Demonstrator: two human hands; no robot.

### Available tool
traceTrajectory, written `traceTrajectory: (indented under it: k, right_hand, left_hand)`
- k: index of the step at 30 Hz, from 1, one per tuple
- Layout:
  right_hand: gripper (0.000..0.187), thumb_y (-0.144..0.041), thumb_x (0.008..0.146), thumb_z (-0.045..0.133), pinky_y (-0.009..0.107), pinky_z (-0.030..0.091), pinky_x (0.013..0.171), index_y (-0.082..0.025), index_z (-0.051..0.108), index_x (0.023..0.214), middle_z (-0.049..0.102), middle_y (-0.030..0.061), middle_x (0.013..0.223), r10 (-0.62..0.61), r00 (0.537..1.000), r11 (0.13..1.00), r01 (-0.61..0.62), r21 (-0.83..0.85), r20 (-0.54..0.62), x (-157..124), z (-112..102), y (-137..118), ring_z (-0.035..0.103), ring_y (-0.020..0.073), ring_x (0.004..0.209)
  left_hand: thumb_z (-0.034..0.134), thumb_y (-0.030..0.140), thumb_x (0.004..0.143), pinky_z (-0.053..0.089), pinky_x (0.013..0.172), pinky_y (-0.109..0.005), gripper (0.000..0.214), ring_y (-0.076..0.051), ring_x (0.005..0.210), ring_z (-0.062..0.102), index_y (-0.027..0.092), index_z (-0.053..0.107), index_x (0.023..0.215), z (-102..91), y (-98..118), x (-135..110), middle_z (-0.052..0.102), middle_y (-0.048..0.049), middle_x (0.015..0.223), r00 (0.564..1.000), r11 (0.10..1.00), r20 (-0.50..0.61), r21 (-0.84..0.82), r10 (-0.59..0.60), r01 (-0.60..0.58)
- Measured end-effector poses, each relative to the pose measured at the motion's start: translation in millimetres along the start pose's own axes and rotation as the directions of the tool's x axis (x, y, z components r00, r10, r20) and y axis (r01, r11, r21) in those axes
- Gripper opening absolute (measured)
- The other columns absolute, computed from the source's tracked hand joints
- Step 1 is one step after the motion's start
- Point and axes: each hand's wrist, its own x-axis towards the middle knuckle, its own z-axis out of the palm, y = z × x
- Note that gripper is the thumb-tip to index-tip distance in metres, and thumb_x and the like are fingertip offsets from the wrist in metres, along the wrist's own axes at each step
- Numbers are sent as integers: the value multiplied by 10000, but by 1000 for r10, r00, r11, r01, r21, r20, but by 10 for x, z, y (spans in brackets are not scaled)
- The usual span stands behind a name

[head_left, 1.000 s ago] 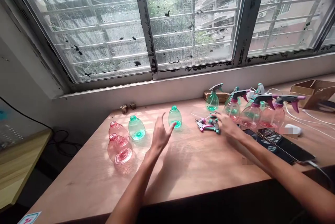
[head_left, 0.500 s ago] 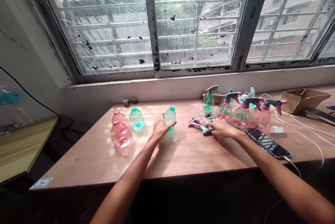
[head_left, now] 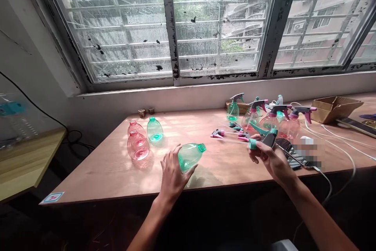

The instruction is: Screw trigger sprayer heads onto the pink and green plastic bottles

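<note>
My left hand [head_left: 173, 170] is closed around a clear green bottle [head_left: 189, 156], tilted so its open neck points to the right. In my right hand [head_left: 272, 159] is a teal and dark grey spray trigger head [head_left: 268, 138]; its teal collar faces left, toward the bottle, and a thin tube runs left from it. The two parts are apart. Loose pink and teal spray heads [head_left: 217, 133] lie on the table just beyond my right hand. Two pink bottles [head_left: 138, 147] and another green bottle [head_left: 154, 129], all without heads, stand to the left.
Several assembled spray bottles [head_left: 289, 125] stand at the right. Near my right forearm lies a phone [head_left: 293, 157] with a white cable [head_left: 326, 180]. An open cardboard box [head_left: 335, 110] sits farther right. The wooden table [head_left: 117, 178] ends in front of me; a window [head_left: 217, 24] is behind it.
My left hand has taken hold of the green bottle, lifted it toward me and tipped it rightward. My right hand has picked up a teal spray head and moved right with it.
</note>
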Motion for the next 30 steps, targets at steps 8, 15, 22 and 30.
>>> traceTrajectory:
  k: [8, 15, 22, 30]
  right_hand:
    - [160, -397, 847, 652, 314, 366, 451, -253, 645, 917, 548, 9, 660, 92, 996, 979, -90, 181, -4, -229, 170, 57, 519, 196, 557]
    - [178, -416, 868, 609, 319, 352, 439, -254, 629, 940, 538, 3, 627, 69, 998, 984, -66, 168, -11, -212, 123, 104, 510, 199, 514]
    - [199, -414, 848, 656, 309, 398, 441, -227, 620, 906, 574, 7, 657, 98, 994, 965, -107, 238, 48, -218, 264, 288, 552, 197, 549]
    - [171, -388, 841, 662, 305, 405, 416, -233, 620, 902, 557, -11, 653, 72, 997, 968, -63, 242, -29, -193, 106, 326, 557, 186, 517]
  left_hand:
    - [657, 415, 880, 333, 1132, -511, 686, -307, 1382, 397, 271, 275, 1432, 24, -31, -34, 438, -147, 1463, 998, 978, 32, -206, 45, -37]
    - [649, 438, 883, 329, 1135, -542, 699, -325, 1372, 403, 302, 274, 1457, 0, -3, -43, 406, -142, 1487, 994, 975, 78, -213, 80, -62]
    - [669, 451, 865, 355, 1133, -512, 686, -324, 1402, 358, 316, 331, 1446, -6, -13, -66, 336, -130, 1518, 988, 965, 140, -260, 71, -33]
    - [717, 440, 829, 391, 1117, -488, 728, -316, 1384, 386, 352, 336, 1444, -38, -9, -52, 351, -106, 1478, 985, 935, 170, -352, 26, 36]
